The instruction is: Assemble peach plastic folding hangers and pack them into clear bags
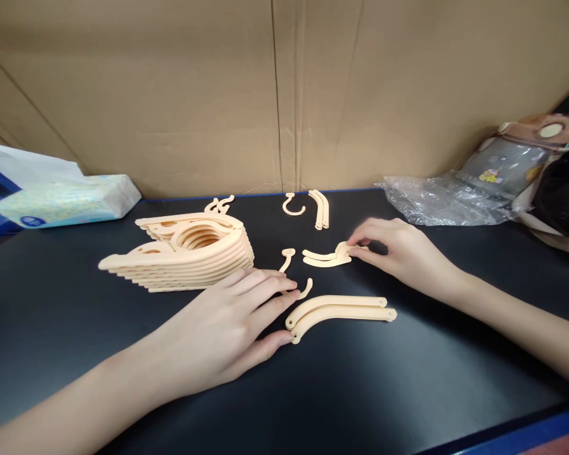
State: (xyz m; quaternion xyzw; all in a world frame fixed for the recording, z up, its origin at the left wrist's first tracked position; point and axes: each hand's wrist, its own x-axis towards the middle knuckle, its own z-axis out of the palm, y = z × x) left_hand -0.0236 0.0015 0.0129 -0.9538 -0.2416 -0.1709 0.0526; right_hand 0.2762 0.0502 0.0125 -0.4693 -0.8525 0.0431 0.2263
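My left hand [227, 322] lies flat on the black table [408, 379], fingers stretched out, thumb tip touching the end of a pair of curved peach plastic arms [341, 311]. A small hook piece [306, 289] lies just past its fingertips. My right hand [398, 249] pinches the end of another pair of curved arms [327, 257] with thumb and fingers. A stack of assembled peach hangers [184, 253] sits left of centre. One more hook [287, 258] lies between the stack and the pinched arms.
Farther back lie a hook [293, 205] and two more curved arms [320, 208]. A tissue pack [66, 201] sits at the left, crumpled clear plastic [436, 199] and a bottle [512, 161] at the right. A cardboard wall [275, 88] closes the back.
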